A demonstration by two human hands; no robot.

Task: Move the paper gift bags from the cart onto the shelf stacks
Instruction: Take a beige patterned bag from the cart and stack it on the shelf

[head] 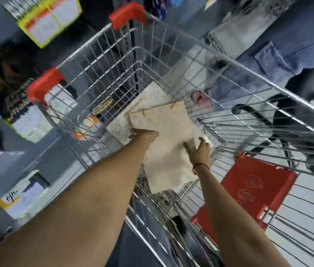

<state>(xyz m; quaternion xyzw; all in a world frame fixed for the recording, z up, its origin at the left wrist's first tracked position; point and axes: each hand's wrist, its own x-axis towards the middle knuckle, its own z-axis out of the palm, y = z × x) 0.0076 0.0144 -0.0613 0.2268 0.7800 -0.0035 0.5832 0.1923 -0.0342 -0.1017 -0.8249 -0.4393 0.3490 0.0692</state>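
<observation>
A wire shopping cart (pixel 171 47) with red corner guards fills the view. Inside it lie flat cream paper gift bags (pixel 164 135) with yellow cord handles, stacked on the cart floor. The top bag is tilted up toward me. My left hand (pixel 144 134) grips the top bag's left edge, its fingers hidden under the paper. My right hand (pixel 199 151) holds the bag's right edge with fingers spread along it; a red thread circles that wrist. A second patterned bag (pixel 152 95) lies beneath, farther in.
Dark shelving on the left holds boxed goods and a yellow-framed price sign (pixel 50 20). A person in blue jeans (pixel 279 60) stands at the cart's far right. The cart's red child seat flap (pixel 248 187) is at lower right.
</observation>
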